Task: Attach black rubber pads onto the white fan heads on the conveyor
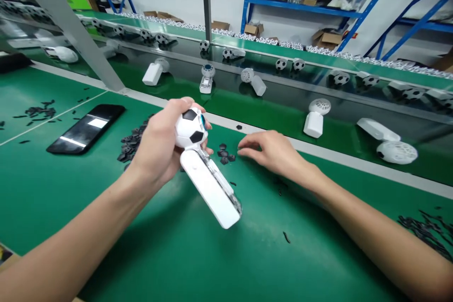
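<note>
My left hand (161, 139) is wrapped around the ball-shaped head of a white handheld fan (208, 184). Black pentagon patches cover that head like a soccer ball, and the white handle angles down to the right. My right hand (271, 151) is low over the green table, with thumb and forefinger slightly apart and nothing visible between them. Close to its fingertips lie several black pentagon pieces (223, 153). A larger pile of black pieces (131, 144) sits partly hidden behind my left wrist.
A black phone (87, 128) lies on the left. Thin black strips (426, 233) are heaped at the right edge. Beyond the pale rail, a dark green conveyor (226, 104) carries several white fans (314, 118). A grey post (76, 23) rises at the left.
</note>
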A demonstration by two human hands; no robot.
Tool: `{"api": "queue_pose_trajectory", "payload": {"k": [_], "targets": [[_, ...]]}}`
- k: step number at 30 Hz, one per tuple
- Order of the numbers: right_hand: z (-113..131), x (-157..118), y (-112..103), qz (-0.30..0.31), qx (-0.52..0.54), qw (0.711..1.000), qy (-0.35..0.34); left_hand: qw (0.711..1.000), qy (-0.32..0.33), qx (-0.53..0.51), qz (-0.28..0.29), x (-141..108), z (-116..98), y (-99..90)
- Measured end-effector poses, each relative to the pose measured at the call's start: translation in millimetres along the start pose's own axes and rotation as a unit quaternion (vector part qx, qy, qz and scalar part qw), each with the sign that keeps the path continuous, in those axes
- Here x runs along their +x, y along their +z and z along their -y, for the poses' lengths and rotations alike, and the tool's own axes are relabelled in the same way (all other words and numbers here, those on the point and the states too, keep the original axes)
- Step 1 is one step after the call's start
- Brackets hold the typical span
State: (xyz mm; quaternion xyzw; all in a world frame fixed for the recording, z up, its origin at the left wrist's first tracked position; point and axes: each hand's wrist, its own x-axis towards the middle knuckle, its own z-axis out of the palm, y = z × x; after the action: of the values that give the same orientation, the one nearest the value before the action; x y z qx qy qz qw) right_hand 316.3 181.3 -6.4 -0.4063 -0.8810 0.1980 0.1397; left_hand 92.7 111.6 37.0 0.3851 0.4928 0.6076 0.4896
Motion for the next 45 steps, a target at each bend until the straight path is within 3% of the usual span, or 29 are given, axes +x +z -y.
{"api": "queue_pose_trajectory", "payload": {"k": [5,8,12,14,18,20,23,25,28,30,31,32,35,39,41,45], "targets": [[7.7,-0.2,14.1,0.025,-0.048,0.998,-0.026,0.998,-0.054,-0.022,0.009,3.7,9.0,-1.4],[15.1,-1.6,14.5,0.034,-0.132,0.988,-0.075,0.998,-0.064,-0.028,0.006,2.1,11.0,0.8],[17.5,-4.3,17.0,0.046,-0.285,0.932,-0.22,0.994,-0.101,-0.044,0.01,0.9,13.0,3.7],[17.1,-4.5,20.9,0.042,-0.315,0.914,-0.253,0.992,-0.112,-0.047,0.011,0.5,13.5,4.7],[13.1,0.0,27.1,0.013,-0.269,0.94,-0.21,0.994,-0.1,-0.035,0.013,-1.2,10.4,4.1],[9.5,2.9,24.6,-0.008,-0.218,0.958,-0.188,0.999,-0.041,-0.009,0.014,-3.5,6.7,2.1],[7.8,2.7,10.1,-0.091,-0.003,0.979,-0.18,0.98,0.183,0.083,0.0,-8.8,3.1,-2.4],[13.3,-1.9,-4.2,-0.155,0.16,0.958,-0.178,0.92,0.351,0.173,-0.037,-11.7,5.2,-5.4],[30.6,-12.9,-23.5,-0.187,0.29,0.925,-0.157,0.787,0.559,0.26,-0.028,-12.2,15.4,-8.7],[43.3,-20.7,-31.6,-0.169,0.376,0.903,-0.12,0.726,0.626,0.285,0.03,-11.3,22.9,-9.5],[48.7,-24.0,-34.1,-0.151,0.419,0.89,-0.098,0.718,0.63,0.292,0.054,-11.4,25.6,-9.3],[53.1,-26.9,-35.9,-0.131,0.459,0.875,-0.078,0.728,0.614,0.297,0.068,-12.2,27.2,-8.5],[60.9,-32.6,-38.7,-0.072,0.535,0.841,-0.029,0.8,0.522,0.287,0.079,-18.8,26.1,-3.6],[64.7,-36.0,-40.7,-0.004,0.575,0.818,0.02,0.886,0.377,0.246,0.113,-30.7,20.9,4.7],[66.1,-37.5,-41.5,0.03,0.577,0.815,0.044,0.906,0.334,0.226,0.127,-35.0,21.0,7.5],[68.4,-39.7,-42.8,0.073,0.578,0.809,0.074,0.91,0.347,0.199,0.104,-39.7,25.7,10.4]]}}
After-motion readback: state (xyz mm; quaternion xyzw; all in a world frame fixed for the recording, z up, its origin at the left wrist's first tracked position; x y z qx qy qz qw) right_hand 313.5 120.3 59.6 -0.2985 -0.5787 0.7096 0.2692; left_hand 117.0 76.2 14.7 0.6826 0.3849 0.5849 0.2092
